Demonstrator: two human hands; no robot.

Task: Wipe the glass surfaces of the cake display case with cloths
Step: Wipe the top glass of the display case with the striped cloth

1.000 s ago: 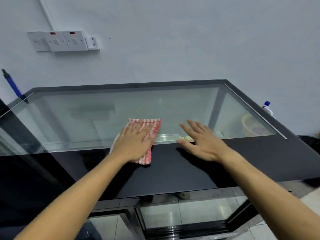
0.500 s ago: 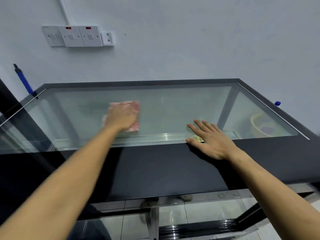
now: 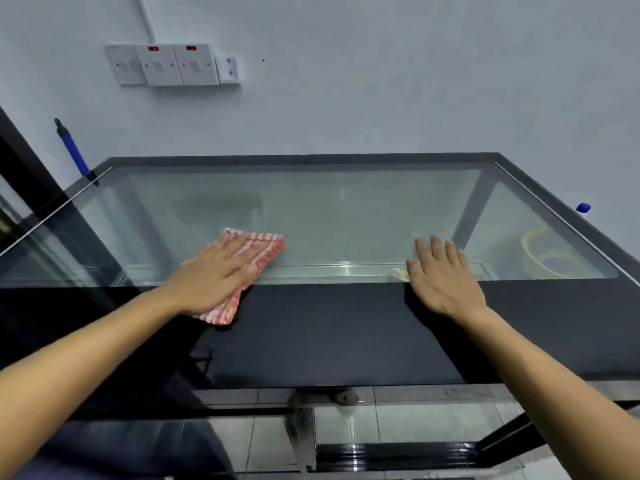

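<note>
While flat on glass (image 3: pixel 346 209) — two hands (image 3: pixel 211 278), one cloth (image 3: pixel 256 251).

A pale grey-white wall (image 3: pixel 381 81) fills the upper half of the frame. At upper left, a row of white wall switches (image 3: pixel 171 65), two of them with red indicators, sits below a white cable conduit (image 3: pixel 145 17). A blue-handled tool (image 3: pixel 72 152) leans against the wall at left. Pale floor tiles (image 3: pixel 426 434) show along the bottom edge.
</note>
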